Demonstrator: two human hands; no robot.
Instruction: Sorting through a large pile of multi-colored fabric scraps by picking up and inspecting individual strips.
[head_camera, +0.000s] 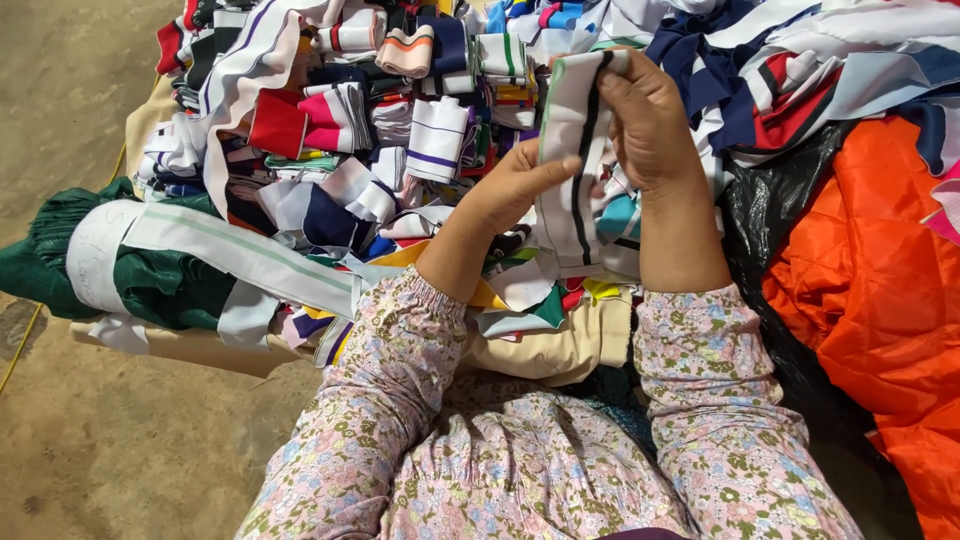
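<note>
I hold a white knitted band with a black stripe and a thin green edge (572, 130) upright in front of me. My left hand (520, 185) pinches its lower left edge with thumb and fingers. My right hand (645, 115) grips its upper right part, fingers curled over the top. The band's lower end hangs down between my wrists. Both arms wear floral pink sleeves. Beneath the hands lies a big heap of folded striped collar bands and cuffs (380, 120) in many colours.
A rolled green cloth bundle with a long white band (150, 260) lies at the left. Orange quilted fabric (880, 300) and black plastic sheet (770, 200) sit at the right. Beige cloth (560, 350) lies under the heap. Bare concrete floor (90, 440) spreads left.
</note>
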